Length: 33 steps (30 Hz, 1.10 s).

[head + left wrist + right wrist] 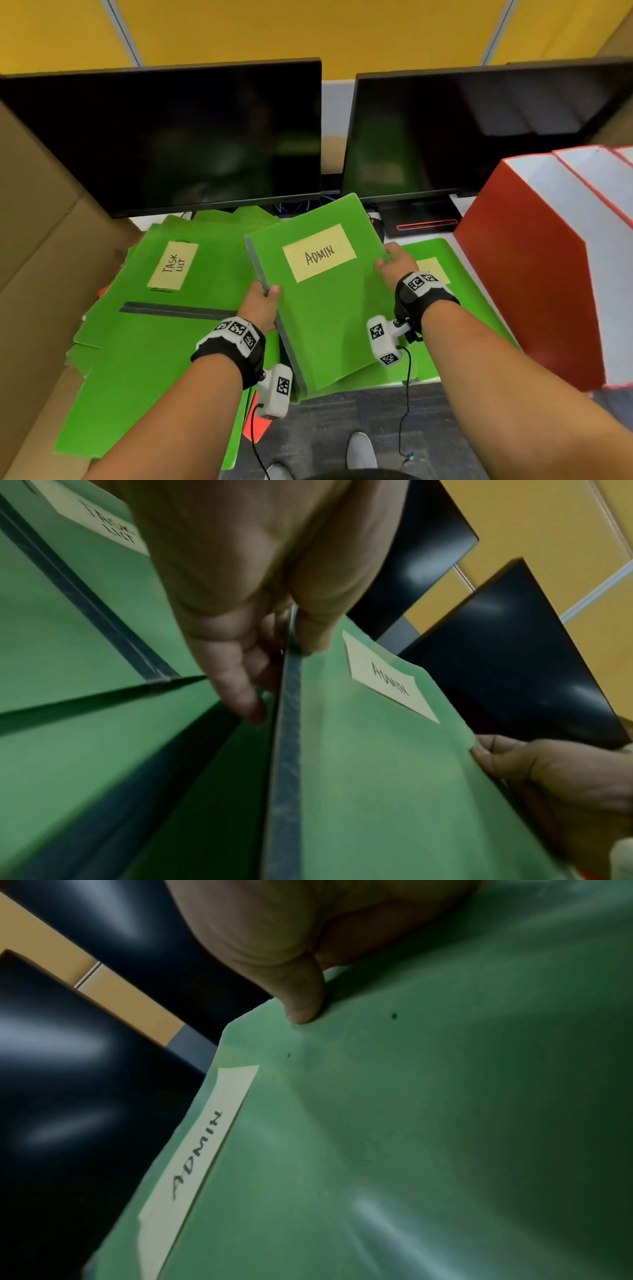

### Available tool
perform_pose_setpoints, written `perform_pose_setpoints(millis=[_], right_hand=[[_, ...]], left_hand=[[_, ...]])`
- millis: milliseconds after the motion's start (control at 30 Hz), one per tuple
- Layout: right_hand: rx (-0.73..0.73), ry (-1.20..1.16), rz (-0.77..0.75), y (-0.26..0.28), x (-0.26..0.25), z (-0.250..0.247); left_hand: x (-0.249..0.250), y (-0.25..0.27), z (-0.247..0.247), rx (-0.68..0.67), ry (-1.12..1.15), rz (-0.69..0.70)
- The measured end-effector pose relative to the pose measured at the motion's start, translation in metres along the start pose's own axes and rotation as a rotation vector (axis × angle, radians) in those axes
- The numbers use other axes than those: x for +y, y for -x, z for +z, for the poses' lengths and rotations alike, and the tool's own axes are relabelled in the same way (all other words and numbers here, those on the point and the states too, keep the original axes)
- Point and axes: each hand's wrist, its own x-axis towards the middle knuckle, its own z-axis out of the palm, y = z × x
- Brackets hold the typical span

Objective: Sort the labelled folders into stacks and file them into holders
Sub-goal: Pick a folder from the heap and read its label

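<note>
A green folder labelled ADMIN (pixel 329 308) (pixel 383 764) (pixel 377 1150) is held tilted above the desk between both hands. My left hand (pixel 265 301) (pixel 274 647) pinches its grey spine edge, thumb on top and fingers beneath. My right hand (pixel 388 262) (pixel 304 1010) pinches the opposite edge, thumb on the cover. A green folder labelled TASK LIST (pixel 154 308) (pixel 68 615) lies on a loose pile of green folders at the left. Another green folder (pixel 442 260) with a yellow label lies under my right hand. Red and white file holders (pixel 534 274) stand at the right.
Two dark monitors (pixel 171 137) (pixel 479 130) stand at the back of the desk. A brown cardboard wall (pixel 41 240) borders the left. A red sheet (pixel 255 423) pokes out below the pile at the desk's front edge. Grey carpet and shoes show below.
</note>
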Motion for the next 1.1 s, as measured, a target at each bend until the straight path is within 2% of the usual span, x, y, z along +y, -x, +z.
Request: perform_pose_setpoints(millis=[67, 133, 233, 400, 533, 733, 800, 867, 967, 1100], right_hand=[[0.066, 0.014, 0.006, -0.005, 0.008, -0.010], [0.127, 0.055, 0.033, -0.011, 0.014, -0.022], [0.201, 0.113, 0.079, -0.018, 0.022, -0.042], [0.275, 0.107, 0.164, -0.027, 0.040, -0.076], [0.263, 0.135, 0.261, -0.035, 0.064, -0.089], [0.269, 0.266, 0.371, -0.039, 0.117, -0.079], [0.289, 0.332, 0.381, -0.038, 0.127, -0.075], [0.292, 0.393, 0.329, -0.038, 0.127, -0.070], [0.148, 0.523, 0.147, -0.037, 0.113, -0.055], [-0.219, 0.556, 0.030, -0.031, 0.101, -0.013]], left_hand=[[0.000, -0.005, 0.011, -0.103, 0.061, -0.044], [-0.004, -0.012, 0.022, -0.129, -0.015, -0.039], [-0.015, -0.023, 0.037, -0.041, -0.326, 0.015], [-0.022, -0.027, 0.054, 0.022, -0.510, -0.095], [-0.022, -0.031, 0.065, 0.075, -0.585, -0.124], [-0.027, -0.034, 0.069, 0.133, -0.534, -0.132], [-0.026, -0.038, 0.068, 0.156, -0.529, -0.150], [-0.025, -0.043, 0.066, 0.168, -0.515, -0.182], [-0.022, -0.048, 0.066, 0.161, -0.473, -0.219], [-0.015, -0.048, 0.068, 0.187, -0.434, -0.261]])
